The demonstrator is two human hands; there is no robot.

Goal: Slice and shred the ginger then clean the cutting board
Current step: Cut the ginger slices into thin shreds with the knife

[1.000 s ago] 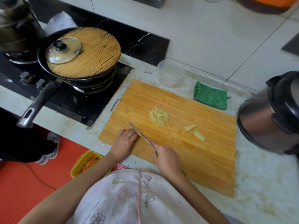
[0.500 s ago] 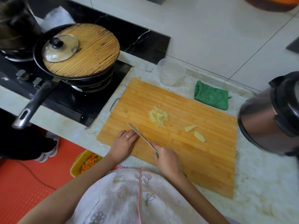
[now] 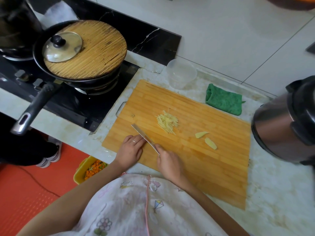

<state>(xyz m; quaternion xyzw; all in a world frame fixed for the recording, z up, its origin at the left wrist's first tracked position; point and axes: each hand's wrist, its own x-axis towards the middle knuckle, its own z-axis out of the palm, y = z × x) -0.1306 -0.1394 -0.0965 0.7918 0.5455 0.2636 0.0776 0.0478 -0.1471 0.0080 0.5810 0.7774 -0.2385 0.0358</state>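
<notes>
A wooden cutting board [image 3: 213, 164] lies on the marble counter. A heap of shredded ginger [image 3: 167, 122] sits near its middle, and two ginger slices [image 3: 206, 139] lie to the right of it. My right hand [image 3: 168, 163] grips the handle of a knife [image 3: 144, 137], whose blade points up and left over the board's near left part. My left hand [image 3: 130, 150] rests on the board beside the blade, its fingertips touching the blade's side; what is under them is hidden.
A clear plastic cup [image 3: 180, 73] stands behind the board, and a folded green cloth [image 3: 223, 101] lies to its right. A steel cooker [image 3: 286, 120] stands at the right. On the stove at the left sits a pan [image 3: 81, 53] with a bamboo lid. A yellow bin [image 3: 88, 168] is on the floor.
Both hands and the knife stay in the same place on the board. Only the view has shifted slightly.
</notes>
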